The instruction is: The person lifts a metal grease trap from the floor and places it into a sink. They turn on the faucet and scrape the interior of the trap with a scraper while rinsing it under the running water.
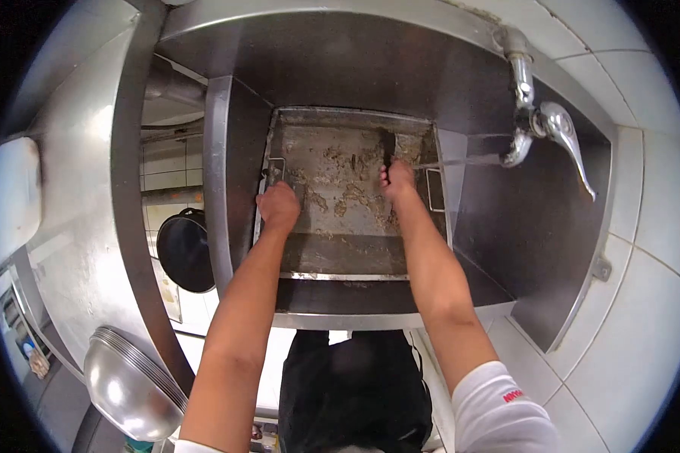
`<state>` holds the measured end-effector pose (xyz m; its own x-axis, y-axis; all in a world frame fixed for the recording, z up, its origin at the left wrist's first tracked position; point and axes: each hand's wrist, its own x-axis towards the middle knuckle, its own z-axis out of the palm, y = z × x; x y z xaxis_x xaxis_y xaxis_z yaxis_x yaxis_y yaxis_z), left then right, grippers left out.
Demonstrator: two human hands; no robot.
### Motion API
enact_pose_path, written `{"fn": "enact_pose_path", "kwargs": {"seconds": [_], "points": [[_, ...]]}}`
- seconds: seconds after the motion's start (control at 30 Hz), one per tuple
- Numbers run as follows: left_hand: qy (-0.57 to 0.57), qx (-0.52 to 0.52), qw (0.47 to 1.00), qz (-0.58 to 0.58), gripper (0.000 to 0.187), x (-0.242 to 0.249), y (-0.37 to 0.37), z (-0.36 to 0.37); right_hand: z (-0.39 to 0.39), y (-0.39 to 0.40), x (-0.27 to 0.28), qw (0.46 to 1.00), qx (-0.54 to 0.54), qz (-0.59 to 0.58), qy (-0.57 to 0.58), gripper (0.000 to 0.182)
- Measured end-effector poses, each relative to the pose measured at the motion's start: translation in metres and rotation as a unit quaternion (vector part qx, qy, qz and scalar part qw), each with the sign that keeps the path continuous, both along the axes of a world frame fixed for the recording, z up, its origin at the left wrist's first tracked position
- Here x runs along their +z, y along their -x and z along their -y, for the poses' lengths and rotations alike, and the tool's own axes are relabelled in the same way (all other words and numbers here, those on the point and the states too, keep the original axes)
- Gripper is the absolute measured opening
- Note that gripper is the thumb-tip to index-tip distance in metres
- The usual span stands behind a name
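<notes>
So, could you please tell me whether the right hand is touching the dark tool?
Touching; the head view shows the right hand with its fingers curled around the dark tool.

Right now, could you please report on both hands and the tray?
Left hand at left side of tray; right hand gripping dark tool. Tray in sink, residue inside. Tap running.

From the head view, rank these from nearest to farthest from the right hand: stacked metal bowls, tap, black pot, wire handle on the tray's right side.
Measured from the right hand:
1. Wire handle, just right of the hand, on the tray.
2. Tap, farther right, on the wall.
3. Black pot, left, beyond the sink's side.
4. Stacked metal bowls, lower left.
</notes>
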<state>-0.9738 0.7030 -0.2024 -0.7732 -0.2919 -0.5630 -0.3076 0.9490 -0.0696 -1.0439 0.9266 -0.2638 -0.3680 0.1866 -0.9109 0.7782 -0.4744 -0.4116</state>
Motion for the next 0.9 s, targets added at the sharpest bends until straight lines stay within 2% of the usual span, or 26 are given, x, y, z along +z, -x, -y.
{"fn": "enact_pose_path", "kwargs": {"seconds": [0.07, 0.13, 0.23, 0.27, 0.33, 0.43, 0.47, 0.53, 0.63, 0.77, 0.83, 0.9], "points": [[-0.010, 0.001, 1.000, 0.006, 0.020, 0.004, -0.001, -0.002, 0.003, -0.012, 0.001, 0.999, 0.025, 0.013, -0.015, 0.026], [-0.012, 0.004, 1.000, 0.004, 0.020, 0.008, 0.004, -0.002, 0.006, -0.027, -0.002, 0.990, 0.081, 0.110, -0.022, 0.016], [-0.002, -0.017, 0.999, 0.030, 0.021, 0.006, -0.001, 0.000, 0.003, -0.049, -0.008, 0.986, 0.131, 0.089, -0.042, 0.021], [-0.007, 0.006, 0.999, 0.034, 0.021, 0.006, 0.004, 0.000, 0.003, -0.050, -0.006, 0.987, 0.129, 0.089, -0.045, 0.021], [-0.012, 0.031, 0.999, 0.038, 0.021, 0.005, 0.006, -0.003, 0.013, -0.049, 0.000, 0.977, 0.172, 0.024, -0.124, 0.025], [0.016, -0.011, 0.999, 0.038, 0.021, -0.001, 0.001, 0.002, 0.032, -0.020, 0.012, 0.963, 0.218, -0.038, -0.155, 0.028], [0.013, 0.005, 0.999, 0.033, 0.021, 0.000, 0.003, 0.000, 0.037, -0.018, -0.001, 0.963, 0.218, -0.034, -0.152, 0.028], [0.008, 0.019, 0.999, 0.028, 0.021, -0.001, 0.000, -0.001, 0.043, -0.019, -0.023, 0.988, 0.117, 0.011, -0.098, 0.030], [-0.007, 0.022, 1.000, 0.004, 0.021, -0.002, 0.002, 0.003, 0.036, -0.043, -0.023, 0.981, 0.176, 0.052, -0.064, 0.031], [-0.014, 0.017, 0.999, 0.027, 0.021, 0.006, 0.004, -0.001, 0.021, -0.049, -0.015, 0.981, 0.163, 0.080, -0.072, 0.032], [-0.008, 0.015, 1.000, 0.021, 0.020, 0.003, 0.004, 0.000, 0.012, -0.029, -0.018, 0.990, 0.093, -0.011, -0.107, 0.029], [-0.009, 0.023, 1.000, 0.011, 0.021, 0.000, 0.003, 0.002, 0.001, -0.009, -0.006, 0.990, 0.104, 0.029, -0.089, 0.027]]}}
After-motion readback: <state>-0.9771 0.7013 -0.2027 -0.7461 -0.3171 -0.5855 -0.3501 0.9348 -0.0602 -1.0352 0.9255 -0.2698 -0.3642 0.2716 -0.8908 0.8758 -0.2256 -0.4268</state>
